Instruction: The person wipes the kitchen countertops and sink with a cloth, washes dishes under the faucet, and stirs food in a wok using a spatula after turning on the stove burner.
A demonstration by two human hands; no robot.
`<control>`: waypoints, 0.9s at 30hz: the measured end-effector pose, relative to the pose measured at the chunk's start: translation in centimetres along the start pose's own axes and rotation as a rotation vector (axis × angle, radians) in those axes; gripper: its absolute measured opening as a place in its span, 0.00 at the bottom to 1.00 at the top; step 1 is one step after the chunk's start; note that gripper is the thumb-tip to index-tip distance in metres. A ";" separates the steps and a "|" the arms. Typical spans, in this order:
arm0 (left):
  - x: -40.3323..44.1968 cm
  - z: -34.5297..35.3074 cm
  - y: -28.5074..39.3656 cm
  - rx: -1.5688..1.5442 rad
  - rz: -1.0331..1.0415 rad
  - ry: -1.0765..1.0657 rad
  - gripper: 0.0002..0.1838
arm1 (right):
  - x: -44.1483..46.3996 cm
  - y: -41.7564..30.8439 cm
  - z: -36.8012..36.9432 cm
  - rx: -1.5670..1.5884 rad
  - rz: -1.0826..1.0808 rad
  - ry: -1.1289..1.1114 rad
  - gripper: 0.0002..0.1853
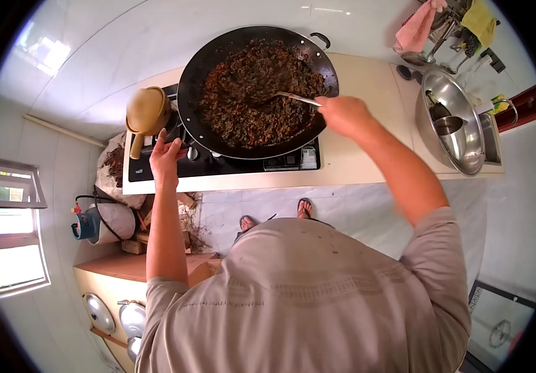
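Note:
A wide black wok (pixel 188 102) sits on the gas stove (pixel 237 165), filled with a dark brown and reddish crumbly mixture (pixel 243 87). My right hand (pixel 345 117) is closed around the handle of a metal spatula (pixel 299 98), whose head is sunk in the mixture and hidden. Beside the stove's front left, my left hand (pixel 166 160) has its fingers stretched and apart, holding nothing. It is close to a stove knob (pixel 192 153); whether it touches one I cannot tell. Just behind it, a yellow-brown handled pot (pixel 149 112) rests at the stove's left side.
A large steel basin (pixel 437 90) with metal vessels inside stands at the right by the sink (pixel 490 138). Cloths (pixel 420 28) and utensils hang above it. At lower left are a gas cylinder (pixel 84 225), firewood (pixel 134 246) and a cabinet (pixel 125 266) with pot lids (pixel 98 313).

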State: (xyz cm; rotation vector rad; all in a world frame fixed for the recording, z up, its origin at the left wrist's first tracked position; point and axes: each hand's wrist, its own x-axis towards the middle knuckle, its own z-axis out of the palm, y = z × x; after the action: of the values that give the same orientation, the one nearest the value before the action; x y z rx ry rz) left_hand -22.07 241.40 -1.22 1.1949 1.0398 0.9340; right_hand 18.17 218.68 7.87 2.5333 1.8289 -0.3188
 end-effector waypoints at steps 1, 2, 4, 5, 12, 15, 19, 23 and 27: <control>0.0 -0.2 -0.2 0.001 0.000 0.002 0.39 | -0.9 1.4 -0.6 -0.010 -0.030 -0.083 0.12; 0.1 -0.3 -0.4 -0.001 0.002 0.004 0.39 | -1.9 2.7 -1.6 -0.023 -0.062 -0.164 0.13; 0.1 -0.4 -0.7 0.000 0.009 0.002 0.39 | -6.4 2.6 -4.9 0.171 -0.030 -0.301 0.12; 0.0 -0.1 -0.7 -0.019 0.014 0.016 0.39 | -6.8 1.7 -4.5 0.209 -0.040 -0.276 0.12; 0.1 -0.4 -0.7 -0.024 0.035 -0.013 0.39 | 1.7 -3.4 2.6 0.114 0.066 0.004 0.14; 0.2 -0.4 -0.9 -0.052 0.028 -0.020 0.40 | -1.0 -1.4 0.9 0.073 0.101 -0.036 0.15; 0.2 -0.4 -1.1 -0.090 0.019 -0.050 0.38 | -7.1 -5.2 0.7 0.288 0.074 -0.136 0.13; 0.3 -0.4 -0.2 -0.050 -0.004 -0.065 0.37 | -0.1 -9.6 2.5 0.091 0.097 0.013 0.12; 0.5 -0.9 -0.6 -0.097 0.010 -0.105 0.38 | 1.0 -5.9 1.3 0.005 0.273 0.098 0.13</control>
State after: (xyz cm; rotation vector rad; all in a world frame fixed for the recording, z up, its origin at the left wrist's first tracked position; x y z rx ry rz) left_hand -22.76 242.00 -1.95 1.1565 0.8955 0.9096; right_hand 12.70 221.34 7.10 2.8003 1.4807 -0.1976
